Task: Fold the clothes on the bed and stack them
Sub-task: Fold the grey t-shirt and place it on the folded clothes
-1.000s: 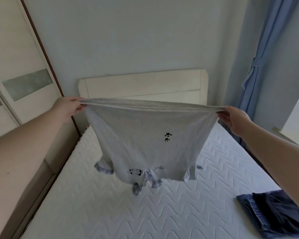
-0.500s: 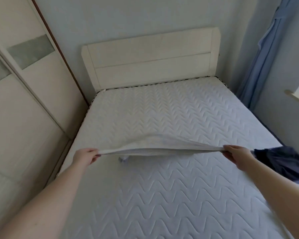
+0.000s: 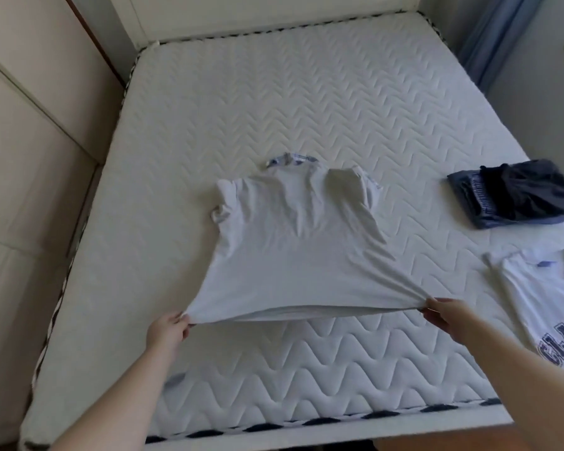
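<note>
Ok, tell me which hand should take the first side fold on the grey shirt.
Probably either. The left hand and right hand each pinch a hem corner of the grey shirt. Slight edge to left: the printed white shirt crowds the right side.

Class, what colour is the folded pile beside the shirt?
Dark navy blue pile, clearest in the head view.

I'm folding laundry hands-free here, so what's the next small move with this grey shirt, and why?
Probably lower the hem to the mattress and let go: both hands, left and right, hold the grey shirt taut, its hem lifted, collar end already lying flat.
</note>
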The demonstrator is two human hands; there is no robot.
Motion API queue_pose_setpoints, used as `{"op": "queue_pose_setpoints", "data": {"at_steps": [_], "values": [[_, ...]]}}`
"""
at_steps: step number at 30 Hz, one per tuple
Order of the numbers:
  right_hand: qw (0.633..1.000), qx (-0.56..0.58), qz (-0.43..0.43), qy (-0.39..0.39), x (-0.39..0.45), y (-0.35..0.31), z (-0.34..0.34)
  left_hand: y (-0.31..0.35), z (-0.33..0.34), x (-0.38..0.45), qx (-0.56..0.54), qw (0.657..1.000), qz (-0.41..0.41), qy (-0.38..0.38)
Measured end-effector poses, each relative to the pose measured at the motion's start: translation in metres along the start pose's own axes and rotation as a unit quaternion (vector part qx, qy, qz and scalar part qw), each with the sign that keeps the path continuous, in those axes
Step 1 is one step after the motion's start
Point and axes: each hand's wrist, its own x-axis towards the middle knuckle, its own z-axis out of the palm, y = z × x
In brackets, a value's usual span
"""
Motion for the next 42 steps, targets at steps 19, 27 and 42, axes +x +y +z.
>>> {"op": "queue_pose_setpoints", "data": {"at_steps": [19, 27, 42], "values": [[0.994, -0.064, 0.006, 0.091, 0.042, 0.209, -0.017, -0.225, 0.030, -0.022, 0.019, 0.997, -0.080, -0.012], [0.982, -0.166, -0.043, 0.077, 0.097, 0.261, -0.023, -0.266, 0.065, -0.018, 0.049, 0.997, -0.045, 0.032], [0.848, -0.463, -0.256, -0.027, -0.105, 0.201, -0.016, -0.132, 0.062, -0.189, 0.469, 0.842, 0.254, -0.084]]}}
